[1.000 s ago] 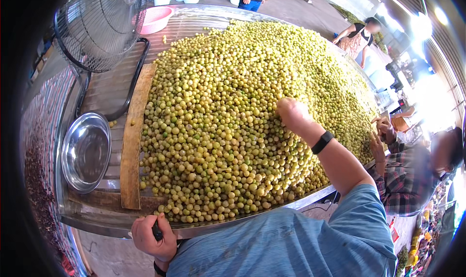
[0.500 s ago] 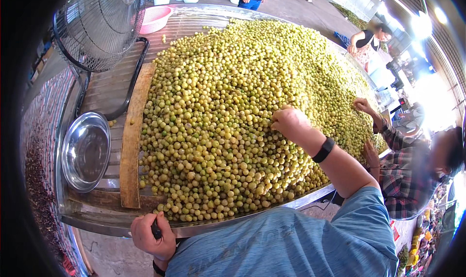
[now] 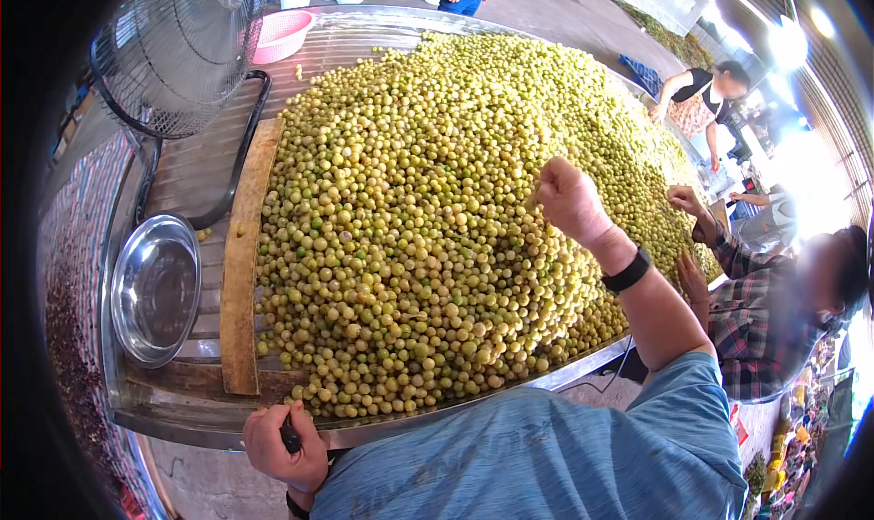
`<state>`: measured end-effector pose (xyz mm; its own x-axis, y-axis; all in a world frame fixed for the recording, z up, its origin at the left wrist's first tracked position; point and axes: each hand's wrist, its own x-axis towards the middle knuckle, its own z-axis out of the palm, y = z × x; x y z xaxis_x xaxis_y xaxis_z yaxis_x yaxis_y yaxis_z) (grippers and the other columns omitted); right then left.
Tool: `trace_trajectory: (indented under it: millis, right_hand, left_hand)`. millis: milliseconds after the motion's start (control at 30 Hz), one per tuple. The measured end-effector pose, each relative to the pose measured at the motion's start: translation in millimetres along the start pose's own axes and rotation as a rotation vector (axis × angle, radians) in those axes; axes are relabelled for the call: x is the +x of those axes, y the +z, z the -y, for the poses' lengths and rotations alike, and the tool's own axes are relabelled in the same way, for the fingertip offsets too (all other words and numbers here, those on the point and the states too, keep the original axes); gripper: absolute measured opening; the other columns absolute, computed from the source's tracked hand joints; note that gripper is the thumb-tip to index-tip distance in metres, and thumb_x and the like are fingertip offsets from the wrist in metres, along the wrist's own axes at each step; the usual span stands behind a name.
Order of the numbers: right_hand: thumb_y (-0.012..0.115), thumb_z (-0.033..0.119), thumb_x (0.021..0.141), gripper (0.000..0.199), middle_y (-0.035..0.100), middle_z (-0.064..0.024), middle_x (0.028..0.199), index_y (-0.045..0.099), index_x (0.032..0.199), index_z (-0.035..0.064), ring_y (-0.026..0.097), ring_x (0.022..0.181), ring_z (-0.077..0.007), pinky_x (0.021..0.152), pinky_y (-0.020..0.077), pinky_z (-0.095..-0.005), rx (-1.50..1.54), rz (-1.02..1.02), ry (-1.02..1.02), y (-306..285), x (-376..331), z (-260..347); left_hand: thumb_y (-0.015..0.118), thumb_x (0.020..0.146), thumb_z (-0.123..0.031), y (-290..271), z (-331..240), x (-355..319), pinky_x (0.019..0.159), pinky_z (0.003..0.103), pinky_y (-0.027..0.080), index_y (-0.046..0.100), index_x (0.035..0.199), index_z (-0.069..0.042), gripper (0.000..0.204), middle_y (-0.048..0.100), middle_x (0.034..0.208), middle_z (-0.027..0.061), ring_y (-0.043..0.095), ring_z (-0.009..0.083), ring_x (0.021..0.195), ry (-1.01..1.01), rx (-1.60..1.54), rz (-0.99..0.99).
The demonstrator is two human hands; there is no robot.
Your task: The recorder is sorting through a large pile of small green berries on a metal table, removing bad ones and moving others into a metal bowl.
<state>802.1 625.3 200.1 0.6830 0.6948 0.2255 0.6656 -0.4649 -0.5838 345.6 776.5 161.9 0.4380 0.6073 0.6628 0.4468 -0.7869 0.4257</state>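
Observation:
A wide heap of small round yellow-green fruits covers most of the metal table. My right hand, with a black band on its wrist, is raised just above the middle of the heap. Its fingers are curled closed, and whatever they may hold is hidden. Down at the table's near edge, left of my body, my left hand is wrapped round a small black object. Only the object's dark end shows between thumb and fingers, so its kind is unclear.
A wooden board borders the heap on the left. Beyond it are a steel bowl, a large fan and a pink basket. Right, a person in a plaid shirt reaches to the fruits; another person stands farther back.
My right hand has risen off the fruits and moved slightly up and right, fingers closed. My left hand stays at the table edge. The far person at right has straightened somewhat.

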Motion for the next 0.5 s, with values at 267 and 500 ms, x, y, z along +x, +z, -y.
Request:
trace_trajectory:
  millis: [267,500]
  right_hand:
    - [0.065,0.006,0.087,0.004,0.067,-0.0121,0.083,0.068,0.087,0.0059,0.066,0.075,-0.0282,0.071,0.0557,-0.0382,-0.034,0.146,0.001,-16,-12,4]
    - [0.071,0.009,0.082,0.006,0.064,-0.0058,0.078,0.072,0.087,0.0118,0.064,0.078,-0.0256,0.070,0.0546,-0.0374,-0.332,0.228,-0.396,-4,-28,-32]
  left_hand:
    - [0.072,0.084,0.001,-2,-1,-1,0.063,0.039,0.046,0.063,0.088,-0.001,0.009,0.062,0.077,0.0117,0.058,0.0294,0.068,-0.024,-0.027,0.008]
    - [0.075,0.082,-0.001,0,0,0,0.065,0.041,0.046,0.062,0.088,-0.003,0.014,0.061,0.074,0.0088,0.057,0.0308,0.066,-0.003,0.000,-0.004]
